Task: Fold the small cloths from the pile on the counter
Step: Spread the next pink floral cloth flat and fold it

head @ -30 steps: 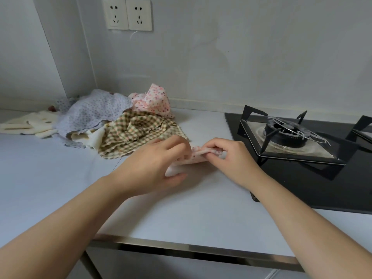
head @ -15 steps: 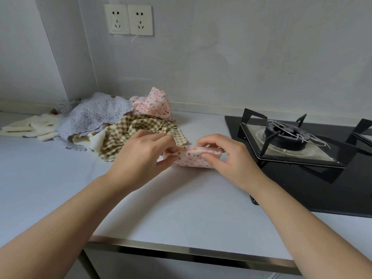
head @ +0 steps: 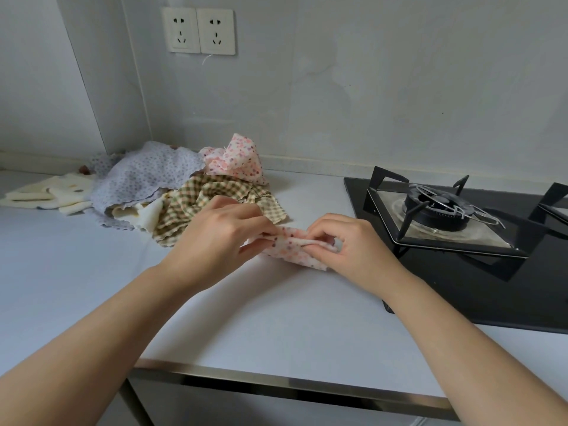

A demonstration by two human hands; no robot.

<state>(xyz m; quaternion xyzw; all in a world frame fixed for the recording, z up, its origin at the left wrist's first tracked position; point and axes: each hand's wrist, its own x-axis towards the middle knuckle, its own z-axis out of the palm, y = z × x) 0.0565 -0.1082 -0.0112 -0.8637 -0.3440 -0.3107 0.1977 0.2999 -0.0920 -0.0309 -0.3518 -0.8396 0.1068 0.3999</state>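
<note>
our left hand (head: 219, 238) and right hand (head: 353, 247) each keep a closed pinching grip on the small floral cloth (head: 292, 249), bunched on the surface (head: 261, 315) just beside the pile (head: 172, 192).

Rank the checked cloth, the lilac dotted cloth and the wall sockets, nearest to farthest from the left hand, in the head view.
1. Checked cloth: just behind the left hand.
2. Lilac dotted cloth: farther back-left in the pile.
3. Wall sockets: high on the wall.

I find no readable text, label, brand or number on the wall sockets (head: 201, 31), gas stove (head: 436, 210) or cloths (head: 196, 201).
</note>
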